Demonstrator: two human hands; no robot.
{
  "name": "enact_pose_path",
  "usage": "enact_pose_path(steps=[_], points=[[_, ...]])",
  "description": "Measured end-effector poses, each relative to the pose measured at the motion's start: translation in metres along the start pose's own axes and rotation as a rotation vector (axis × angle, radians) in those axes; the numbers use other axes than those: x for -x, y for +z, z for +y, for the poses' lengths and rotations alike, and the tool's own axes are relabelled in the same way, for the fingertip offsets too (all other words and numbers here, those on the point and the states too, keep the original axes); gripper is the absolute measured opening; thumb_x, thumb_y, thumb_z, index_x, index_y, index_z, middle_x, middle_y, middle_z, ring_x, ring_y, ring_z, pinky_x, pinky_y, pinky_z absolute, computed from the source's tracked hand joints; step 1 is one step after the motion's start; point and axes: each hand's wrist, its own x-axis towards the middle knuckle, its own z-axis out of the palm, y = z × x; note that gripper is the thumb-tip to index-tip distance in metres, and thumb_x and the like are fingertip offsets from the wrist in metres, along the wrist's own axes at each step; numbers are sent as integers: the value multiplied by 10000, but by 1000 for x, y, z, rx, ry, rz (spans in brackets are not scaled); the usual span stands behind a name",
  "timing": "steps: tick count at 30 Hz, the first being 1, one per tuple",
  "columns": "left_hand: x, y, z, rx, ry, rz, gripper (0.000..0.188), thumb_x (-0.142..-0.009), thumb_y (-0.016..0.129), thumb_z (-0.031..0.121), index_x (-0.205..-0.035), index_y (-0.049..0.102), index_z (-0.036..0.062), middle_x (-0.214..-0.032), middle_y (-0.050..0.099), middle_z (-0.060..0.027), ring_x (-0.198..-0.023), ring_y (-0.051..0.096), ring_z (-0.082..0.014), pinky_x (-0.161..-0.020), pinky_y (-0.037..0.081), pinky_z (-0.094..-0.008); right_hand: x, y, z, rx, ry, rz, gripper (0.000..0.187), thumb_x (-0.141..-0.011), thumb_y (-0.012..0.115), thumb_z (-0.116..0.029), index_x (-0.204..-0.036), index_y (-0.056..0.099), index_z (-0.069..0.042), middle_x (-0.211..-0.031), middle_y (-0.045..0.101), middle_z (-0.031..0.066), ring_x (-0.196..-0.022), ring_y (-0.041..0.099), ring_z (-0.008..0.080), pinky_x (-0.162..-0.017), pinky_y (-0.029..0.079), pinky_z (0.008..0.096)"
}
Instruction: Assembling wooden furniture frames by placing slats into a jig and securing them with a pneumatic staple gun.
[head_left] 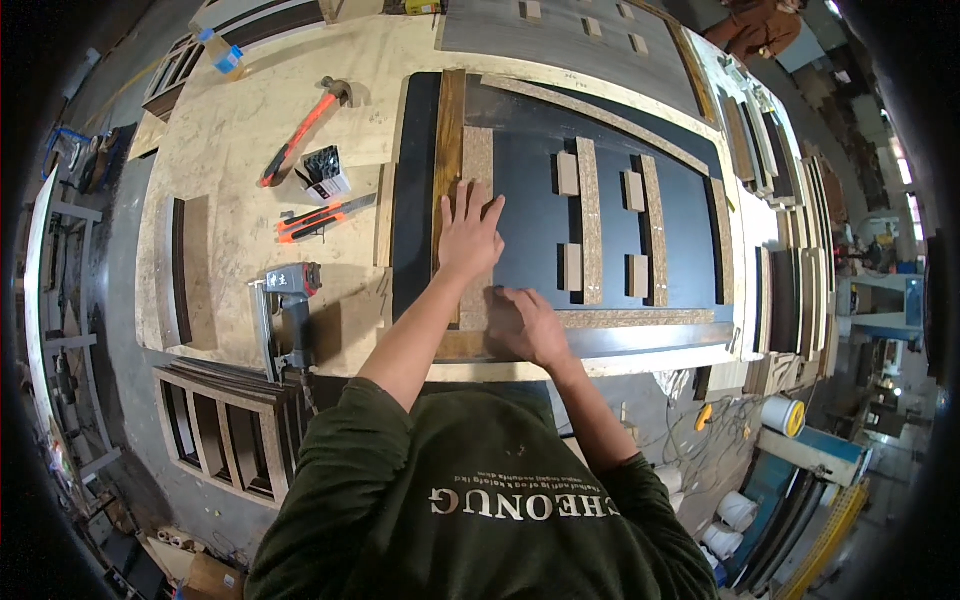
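Observation:
A dark panel (530,215) lies on the workbench in front of me, with chipboard strips along its edges and across it. My left hand (472,235) rests on the left chipboard strip (479,155), fingers spread and pointing away from me. Just left of that strip runs a brown wood-grain strip (450,120). Beside the strip's near end is my right hand (532,326), its fingers apart, the lower ones slightly blurred. Close to it starts the near chipboard strip (635,318). Two inner chipboard strips (590,220) carry small wooden blocks (568,174) at their sides.
Left on the bench (200,130) lie a hammer (310,125), a small black-and-white box (323,172), orange-and-black utility knives (320,219) and a nail gun (290,300). Another panel (570,50) with blocks lies beyond. Stacked boards (790,270) stand at the right; slatted frames (225,430) lean at the near left.

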Motion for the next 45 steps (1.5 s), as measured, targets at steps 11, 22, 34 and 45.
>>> enact_pose_path(steps=[11, 22, 34, 45], points=[[-2, -11, 10, 14, -162, -35, 721, -766, 600, 205, -1407, 296, 74, -1454, 249, -192, -1388, 178, -388, -1095, 128, -623, -10, -11, -4, 168, -88, -201, 700, -717, 706, -250, -1350, 444, -107, -1416, 410, 88, -1007, 554, 326, -863, 468, 408], [0, -16, 12, 79, -189, -73, 716, -763, 593, 198, -1411, 314, 77, -1479, 235, -177, -1400, 179, -349, -1116, 107, -590, -16, -14, 5, 233, -177, -204, 688, -721, 682, -302, -1339, 438, -125, -1453, 375, 83, -1276, 418, 320, -1035, 347, 452], [-2, -9, 9, 19, -181, -35, 748, -746, 608, 217, -1417, 311, 76, -1457, 260, -175, -1394, 187, -349, -1110, 129, -597, -15, -14, 3, 225, -179, -192, 703, -730, 672, -338, -1352, 412, -142, -1470, 346, 93, -1291, 408, 317, -1067, 315, 480], [0, -7, 9, 15, -158, 0, 732, -736, 608, 195, -1402, 333, 67, -1431, 301, -187, -1376, 230, -362, -1101, 154, -599, -21, -11, 17, 209, -264, -141, 659, -694, 669, -365, -1280, 493, -120, -1400, 437, 117, -1267, 437, 312, -1047, 337, 487]])
